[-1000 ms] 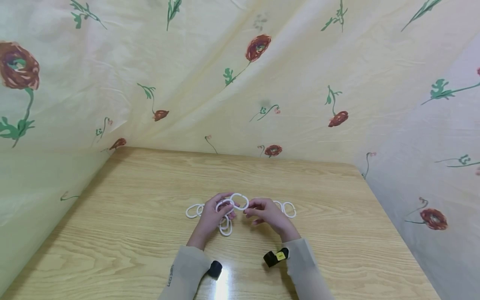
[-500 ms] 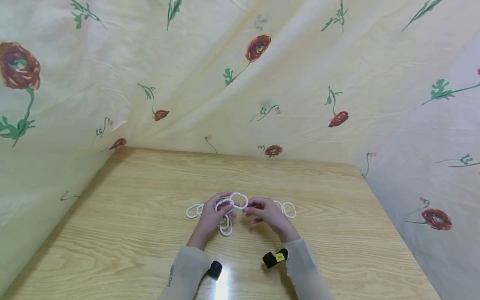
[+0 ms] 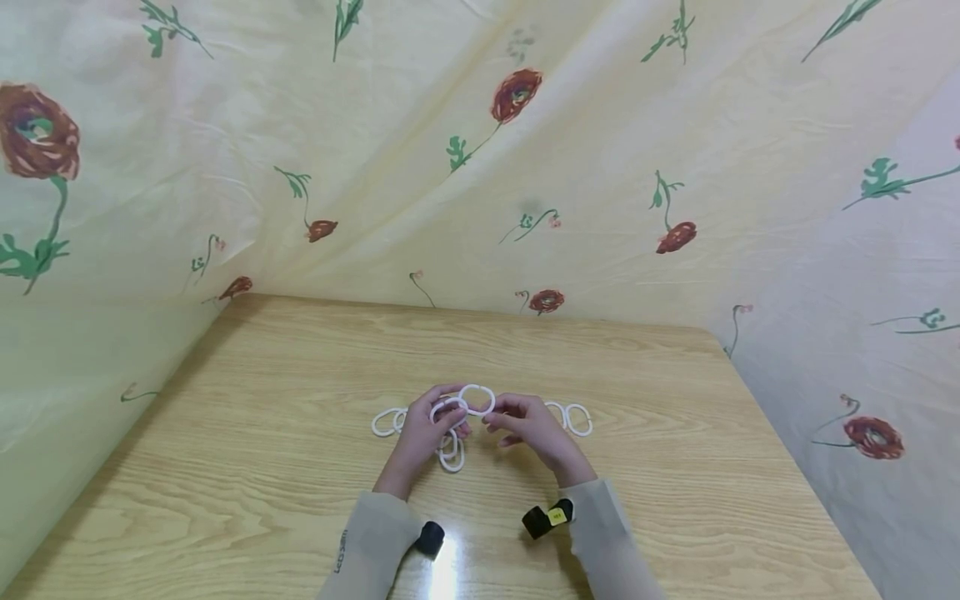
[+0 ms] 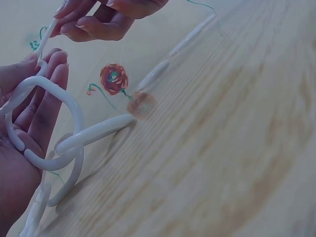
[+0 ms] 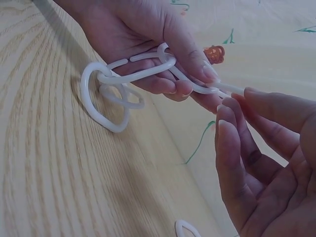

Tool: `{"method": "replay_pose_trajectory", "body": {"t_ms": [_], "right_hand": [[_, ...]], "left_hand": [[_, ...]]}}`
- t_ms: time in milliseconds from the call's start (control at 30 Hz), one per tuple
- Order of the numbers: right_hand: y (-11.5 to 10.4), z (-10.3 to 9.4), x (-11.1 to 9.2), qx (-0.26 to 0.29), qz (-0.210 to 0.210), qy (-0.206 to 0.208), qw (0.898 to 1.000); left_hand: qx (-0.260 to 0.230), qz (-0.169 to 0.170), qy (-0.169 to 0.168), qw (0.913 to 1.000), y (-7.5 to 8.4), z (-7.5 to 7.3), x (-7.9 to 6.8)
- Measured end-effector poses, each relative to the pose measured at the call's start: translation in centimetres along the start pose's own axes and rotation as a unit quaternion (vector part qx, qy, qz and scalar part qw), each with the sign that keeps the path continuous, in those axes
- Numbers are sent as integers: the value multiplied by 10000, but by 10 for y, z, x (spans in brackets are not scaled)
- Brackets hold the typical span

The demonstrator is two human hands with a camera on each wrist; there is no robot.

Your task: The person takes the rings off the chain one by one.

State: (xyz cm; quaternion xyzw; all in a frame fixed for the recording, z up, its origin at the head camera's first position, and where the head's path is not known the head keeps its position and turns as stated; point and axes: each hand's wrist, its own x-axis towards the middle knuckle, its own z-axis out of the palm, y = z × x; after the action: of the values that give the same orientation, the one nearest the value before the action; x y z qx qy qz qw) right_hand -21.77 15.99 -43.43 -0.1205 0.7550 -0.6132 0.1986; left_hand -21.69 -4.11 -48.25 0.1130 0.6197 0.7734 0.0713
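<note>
My left hand [image 3: 420, 435] pinches a white oval plastic chain link [image 3: 434, 410] between thumb and fingers. Joined to it, an end link [image 3: 493, 405] reaches over to my right hand [image 3: 534, 422], whose thumb and fingertips pinch its far side. In the right wrist view, the remaining fingers of the right hand [image 5: 276, 168] are half bent. Below the left palm more joined links hang down towards the table; one of these links [image 5: 84, 94] shows small gap-ended neighbours threaded through it. The left wrist view shows another hooked link [image 4: 81, 113] lying against the palm.
On the wooden table [image 3: 300, 358], linked white rings [image 3: 377, 423] lie left of the left hand. Loose-looking white links [image 3: 589, 422] lie just beyond the right hand. A flowered cloth [image 3: 405, 183] rises behind the table and along both sides.
My right hand and the end link have shifted very slightly left, towards the left hand. The left hand and the links on the table stay where they were.
</note>
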Motion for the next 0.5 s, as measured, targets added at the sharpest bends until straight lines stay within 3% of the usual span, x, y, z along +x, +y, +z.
{"method": "replay_pose_trajectory", "body": {"t_ms": [500], "right_hand": [[-2,1,0,91,-8,244,9997]], "left_hand": [[39,-129,16,9999,3,1,-1]]}}
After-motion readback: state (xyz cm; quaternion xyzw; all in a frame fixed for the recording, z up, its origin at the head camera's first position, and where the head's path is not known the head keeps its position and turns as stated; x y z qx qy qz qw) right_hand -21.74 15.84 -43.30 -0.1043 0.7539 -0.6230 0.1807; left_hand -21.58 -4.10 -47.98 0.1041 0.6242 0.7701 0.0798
